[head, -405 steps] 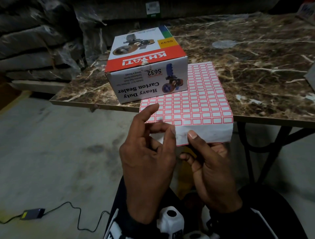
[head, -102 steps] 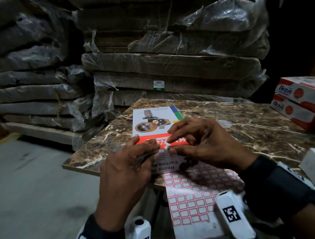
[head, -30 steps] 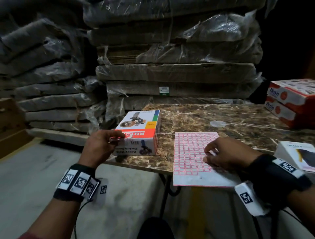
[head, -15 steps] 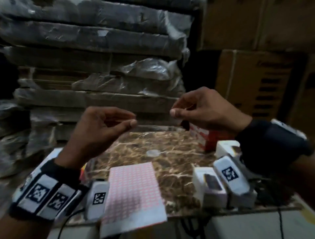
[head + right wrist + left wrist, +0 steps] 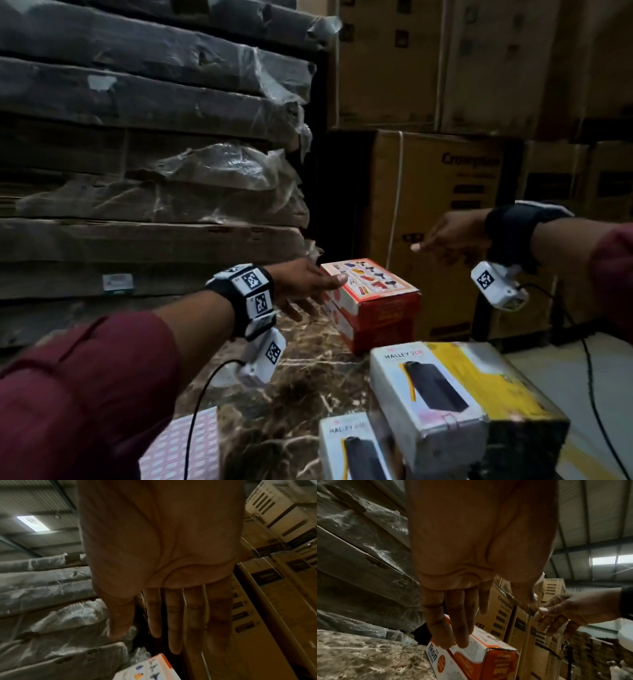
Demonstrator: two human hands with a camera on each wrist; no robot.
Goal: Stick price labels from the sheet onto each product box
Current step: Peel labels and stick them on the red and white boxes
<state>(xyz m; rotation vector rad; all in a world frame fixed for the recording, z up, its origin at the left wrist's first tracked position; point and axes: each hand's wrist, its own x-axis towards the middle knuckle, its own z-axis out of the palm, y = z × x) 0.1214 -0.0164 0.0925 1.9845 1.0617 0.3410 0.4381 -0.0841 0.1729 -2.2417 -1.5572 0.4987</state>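
I am reaching the left hand [image 5: 301,287], fingers straight, to the top Ikon box [image 5: 371,284] of two stacked at the marble table's [image 5: 301,404] far side; the top one is likely sliding off if pulled one-handed. The right hand [image 5: 452,240] is hovering relaxed, holding nothing. Two Halley boxes [image 5: 431,394] are sitting nearer; one label sheet [image 5: 181,448] is lying at the near edge.

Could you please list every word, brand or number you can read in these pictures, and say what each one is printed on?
"Ikon": side of the orange and white box on the table.
"HALLEY 20K": top of the white and yellow box.
"HALLEY": the nearer white box; the rest is blurred.
"Crompton": the big brown carton, and the cartons in the left wrist view.
The smaller print on all of them is too blurred to read.
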